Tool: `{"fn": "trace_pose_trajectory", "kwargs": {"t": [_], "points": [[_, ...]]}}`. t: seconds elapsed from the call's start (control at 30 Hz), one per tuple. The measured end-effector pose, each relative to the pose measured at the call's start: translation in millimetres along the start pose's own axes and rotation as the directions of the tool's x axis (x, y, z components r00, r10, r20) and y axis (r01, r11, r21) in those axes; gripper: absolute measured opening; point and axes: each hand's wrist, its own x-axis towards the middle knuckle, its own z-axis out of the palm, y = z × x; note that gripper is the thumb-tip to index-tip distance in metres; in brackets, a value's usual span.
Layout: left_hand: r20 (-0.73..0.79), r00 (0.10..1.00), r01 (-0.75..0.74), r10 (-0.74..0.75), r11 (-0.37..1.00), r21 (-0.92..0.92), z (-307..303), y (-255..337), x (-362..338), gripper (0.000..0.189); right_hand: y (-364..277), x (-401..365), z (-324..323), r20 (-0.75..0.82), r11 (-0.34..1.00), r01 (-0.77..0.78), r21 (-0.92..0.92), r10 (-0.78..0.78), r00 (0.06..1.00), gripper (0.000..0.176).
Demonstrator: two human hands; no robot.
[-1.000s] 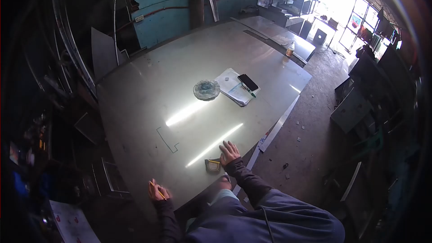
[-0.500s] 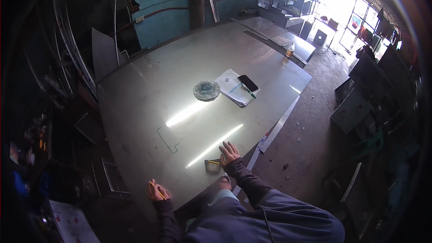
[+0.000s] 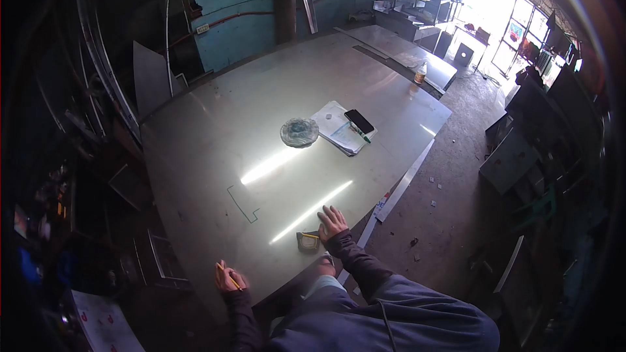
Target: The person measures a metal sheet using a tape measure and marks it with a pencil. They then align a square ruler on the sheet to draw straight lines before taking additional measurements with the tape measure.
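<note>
My left hand (image 3: 230, 278) is closed around a yellow pencil (image 3: 237, 283) at the near left edge of the sheet metal (image 3: 189, 176). My right hand (image 3: 333, 221) lies on the sheet near its right edge, fingers stretched out. Just left of that hand sits a tape measure (image 3: 308, 241), close to the thumb. Between the hands and farther in, a dark green bracket-shaped line (image 3: 244, 210) is drawn on the metal. Several papers (image 3: 339, 138) carry a black phone (image 3: 359, 120) and a green marker (image 3: 360, 133). Beside them rests a round, plastic-wrapped bundle (image 3: 299, 132).
A bottle (image 3: 420, 72) stands at the far right of the sheet. A long metal strip (image 3: 405, 182) runs below the right edge, above the concrete floor (image 3: 450, 156). Against the blue wall stands a gas cylinder (image 3: 285, 6). Dark metal panels (image 3: 515, 156) lean at right.
</note>
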Motion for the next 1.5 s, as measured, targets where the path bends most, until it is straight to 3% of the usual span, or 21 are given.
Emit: {"fn": "trace_pose_trajectory", "kwargs": {"t": [0.87, 1.5], "points": [[-0.015, 0.999, -0.05, 0.051, 0.997, 0.059, -0.6, 0.1, 0.5, 0.016, 2.8, 0.2, 4.6, -0.039, 1.0, 0.022, -0.016, -0.022, 0.999, 0.042], [0.0, 1.0, -0.029, 0.029, 0.999, 0.045, -1.3, -0.1, 0.2, 0.012, 3.7, -0.3, 6.7, -0.053, 0.999, 0.031, -0.028, -0.033, 0.998, 0.042]]}}
